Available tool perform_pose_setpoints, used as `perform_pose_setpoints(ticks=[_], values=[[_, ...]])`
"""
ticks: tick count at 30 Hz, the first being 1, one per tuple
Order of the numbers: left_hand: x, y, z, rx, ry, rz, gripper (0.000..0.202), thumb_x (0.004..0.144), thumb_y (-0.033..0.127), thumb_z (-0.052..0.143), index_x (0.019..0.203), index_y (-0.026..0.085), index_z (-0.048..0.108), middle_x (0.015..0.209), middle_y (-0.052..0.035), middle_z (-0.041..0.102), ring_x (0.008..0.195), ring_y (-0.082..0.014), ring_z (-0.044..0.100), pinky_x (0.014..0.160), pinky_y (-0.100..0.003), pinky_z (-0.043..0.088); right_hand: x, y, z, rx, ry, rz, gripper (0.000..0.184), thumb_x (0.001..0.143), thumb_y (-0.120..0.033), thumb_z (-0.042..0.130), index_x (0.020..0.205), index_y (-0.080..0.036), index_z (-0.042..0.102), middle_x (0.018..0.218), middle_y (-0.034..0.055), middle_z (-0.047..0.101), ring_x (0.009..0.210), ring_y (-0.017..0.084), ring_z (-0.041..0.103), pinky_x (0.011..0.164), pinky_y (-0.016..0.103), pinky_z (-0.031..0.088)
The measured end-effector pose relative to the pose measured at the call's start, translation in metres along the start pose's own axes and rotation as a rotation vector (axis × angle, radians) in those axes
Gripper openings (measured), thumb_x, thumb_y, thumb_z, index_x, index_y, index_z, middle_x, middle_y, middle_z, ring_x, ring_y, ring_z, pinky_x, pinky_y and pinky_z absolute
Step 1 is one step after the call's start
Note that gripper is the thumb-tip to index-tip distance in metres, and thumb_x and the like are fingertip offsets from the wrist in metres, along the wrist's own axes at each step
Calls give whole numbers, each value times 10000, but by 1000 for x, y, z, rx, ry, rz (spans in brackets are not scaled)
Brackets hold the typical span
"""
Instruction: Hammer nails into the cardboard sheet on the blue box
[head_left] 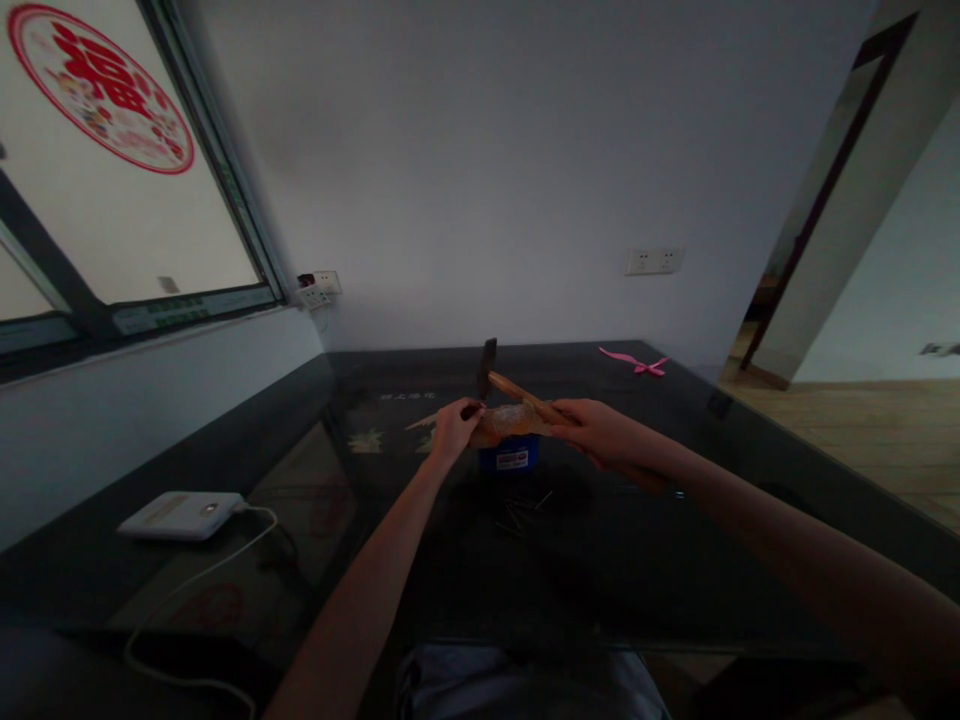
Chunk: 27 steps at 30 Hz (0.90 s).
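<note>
My right hand (600, 432) grips the wooden handle of a hammer (517, 388), whose dark metal head stands upright above a piece of wood (510, 420). That wood rests on a small blue box (510, 456) on the dark glass table (675, 520). My left hand (453, 428) pinches something small and dark at the left end of the wood, just below the hammer head; what it is I cannot make out. A few thin nails (517, 512) lie loose on the glass in front of the box.
A white power bank (180, 514) with a white cable (202, 590) lies at the left of the table. A pink ribbon (637, 362) sits at the far right corner. Wall sockets (654, 261) and a window are behind; a doorway opens on the right.
</note>
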<state>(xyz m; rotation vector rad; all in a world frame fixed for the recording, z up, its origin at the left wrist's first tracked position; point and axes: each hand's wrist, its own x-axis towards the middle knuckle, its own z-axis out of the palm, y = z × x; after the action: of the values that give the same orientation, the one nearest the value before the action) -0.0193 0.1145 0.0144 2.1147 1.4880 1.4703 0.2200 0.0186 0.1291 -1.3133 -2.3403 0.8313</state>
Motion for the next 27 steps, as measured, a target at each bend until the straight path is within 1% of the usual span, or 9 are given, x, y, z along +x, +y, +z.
perform_pose_setpoints(ticks=[2, 7, 10, 13, 18, 20, 23, 25, 27], values=[[0, 0, 0, -11, -4, 4, 91, 758, 202, 589, 807, 172, 659, 793, -37, 692, 733, -169, 640, 694, -270, 495, -1, 0, 0, 1, 17, 8, 206, 851, -323, 448, 908, -136, 512, 611, -28, 472, 356, 55, 455, 312, 175, 368], [0, 1, 0, 17, -13, -28, 111, 761, 218, 591, 824, 158, 661, 803, -43, 693, 745, -167, 641, 705, -267, 494, -2, 2, 0, -13, 10, -4, 198, 844, -263, 450, 979, -134, 515, 640, -20, 490, 368, 51, 460, 326, 170, 368], [0, 2, -1, 18, -23, -40, 106, 765, 213, 587, 820, 159, 659, 802, -38, 693, 748, -159, 639, 707, -258, 493, -2, 4, 0, 23, 8, -3, 192, 841, -301, 460, 922, -137, 516, 626, -27, 482, 353, 53, 449, 315, 179, 364], [0, 3, -1, 11, -21, -18, 101, 770, 208, 581, 814, 161, 658, 806, -32, 693, 750, -152, 637, 715, -252, 491, -2, 7, 1, 43, 42, 2, 182, 836, -315, 463, 865, -142, 515, 608, -30, 482, 349, 59, 447, 315, 191, 363], [0, 3, -1, 2, -22, -30, 107, 765, 218, 582, 811, 157, 657, 794, -39, 690, 743, -161, 639, 699, -257, 490, -2, 11, 4, 50, 46, -16, 200, 809, -268, 498, 957, -139, 539, 598, -34, 484, 356, 64, 447, 328, 196, 358], [0, 2, -1, -17, -20, -27, 109, 761, 215, 581, 811, 152, 655, 782, -41, 687, 733, -161, 640, 691, -257, 490, -3, 14, 6, 109, 36, -19, 230, 808, -280, 499, 991, -146, 538, 586, -43, 467, 350, 64, 440, 319, 191, 350], [0, 3, -1, -46, -14, -5, 104, 760, 208, 572, 805, 153, 649, 775, -35, 681, 728, -156, 639, 692, -258, 492, -5, 20, 9, 257, 46, -10, 274, 804, -322, 505, 1019, -157, 540, 553, -55, 448, 338, 65, 421, 310, 189, 342], [0, 3, -1, -56, -15, 4, 102, 761, 206, 564, 797, 156, 645, 766, -30, 678, 718, -153, 639, 691, -259, 495, -4, 26, 10, 349, 100, 7, 273, 792, -320, 513, 1005, -152, 544, 541, -57, 446, 340, 63, 411, 313, 190, 342], [0, 4, -1, -62, -15, 5, 101, 759, 210, 564, 793, 158, 644, 761, -30, 678, 705, -152, 639, 687, -261, 500, -1, 34, 11, 419, 182, 12, 251, 780, -302, 515, 972, -144, 550, 538, -54, 451, 361, 66, 415, 328, 189, 352]])
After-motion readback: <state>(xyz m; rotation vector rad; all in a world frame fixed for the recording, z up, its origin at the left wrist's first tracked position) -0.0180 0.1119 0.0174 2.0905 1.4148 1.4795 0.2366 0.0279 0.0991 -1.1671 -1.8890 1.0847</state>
